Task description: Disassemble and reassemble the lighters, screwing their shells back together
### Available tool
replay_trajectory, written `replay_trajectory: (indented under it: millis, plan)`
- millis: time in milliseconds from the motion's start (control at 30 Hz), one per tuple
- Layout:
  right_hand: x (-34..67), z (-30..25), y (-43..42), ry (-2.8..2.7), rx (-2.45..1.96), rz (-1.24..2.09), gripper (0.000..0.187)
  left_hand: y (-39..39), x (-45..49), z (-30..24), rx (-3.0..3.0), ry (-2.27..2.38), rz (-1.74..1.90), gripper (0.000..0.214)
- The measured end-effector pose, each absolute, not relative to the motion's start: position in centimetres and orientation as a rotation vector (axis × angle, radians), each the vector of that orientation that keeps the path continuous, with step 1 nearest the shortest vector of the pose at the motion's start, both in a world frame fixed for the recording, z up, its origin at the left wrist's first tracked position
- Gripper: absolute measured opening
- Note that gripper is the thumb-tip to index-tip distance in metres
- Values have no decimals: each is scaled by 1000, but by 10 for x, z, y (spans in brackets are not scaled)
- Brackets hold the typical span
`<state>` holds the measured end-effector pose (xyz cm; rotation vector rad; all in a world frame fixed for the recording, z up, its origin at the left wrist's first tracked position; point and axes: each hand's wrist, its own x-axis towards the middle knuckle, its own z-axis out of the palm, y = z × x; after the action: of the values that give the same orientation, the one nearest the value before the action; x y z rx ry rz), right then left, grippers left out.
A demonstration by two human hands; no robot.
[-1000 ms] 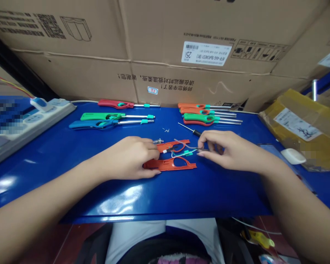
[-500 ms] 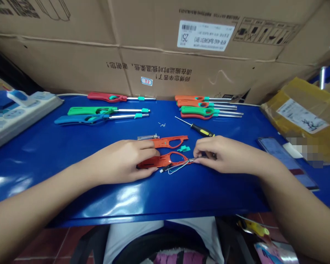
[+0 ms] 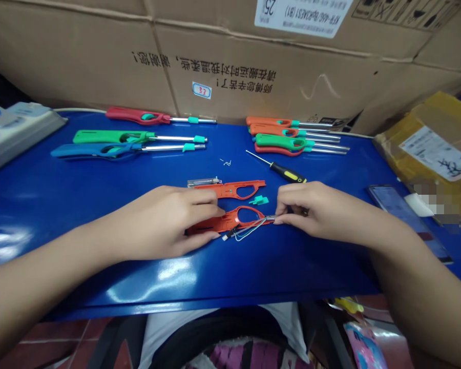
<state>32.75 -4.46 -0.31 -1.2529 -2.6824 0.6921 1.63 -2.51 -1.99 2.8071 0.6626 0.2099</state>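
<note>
My left hand [image 3: 169,220] lies closed over the left end of an orange lighter shell half [image 3: 230,221] on the blue table [image 3: 61,205], pressing it down. My right hand [image 3: 315,207] pinches the metal nozzle tube [image 3: 271,219] at the shell's right end. Thin white and grey wires [image 3: 246,230] trail from that tube below the shell. The second orange shell half [image 3: 234,188] lies just behind, with a small clear part [image 3: 203,182] at its left. A little teal trigger piece [image 3: 259,200] sits between the two halves.
A screwdriver [image 3: 282,171] lies behind my right hand. Three long lighters [image 3: 130,137] lie back left, and several more [image 3: 292,141] back right. Cardboard boxes [image 3: 234,56] wall the back. A power strip [image 3: 11,130] is at left, a phone [image 3: 403,210] and a taped parcel [image 3: 434,154] at right.
My right hand has carried the tube and wires from the rear shell half down to the front one. The camera has tilted down and moved closer.
</note>
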Motion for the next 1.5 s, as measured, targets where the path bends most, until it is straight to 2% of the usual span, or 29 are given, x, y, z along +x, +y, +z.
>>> replay_trajectory:
  millis: [333, 500, 700, 900, 1300, 1433, 1500]
  plan:
    - [328, -6, -44, -2687, -1263, 662, 16, -26, 19, -20, 2864, 680, 311, 22]
    - [322, -3, -49, -2642, -1274, 540, 22, -34, 22, -15, 2958, 606, 588, 42]
    - [309, -13, -52, -2656, -1003, 509, 9, -47, 31, -20, 2884, 682, 576, 22]
    - [305, -20, -54, -2693, -953, 585, 5, -45, 32, -30, 2876, 764, 417, 19]
    - [305, -14, -55, -2648, -892, 755, 7, -46, 34, -33, 2829, 733, 511, 17]
    - [305, -16, -52, -2426, -1015, 529, 20, -47, 36, -34, 2805, 752, 533, 16]
    - [306, -20, -49, -2356, -1144, 411, 20, -47, 36, -34, 2781, 756, 551, 15]
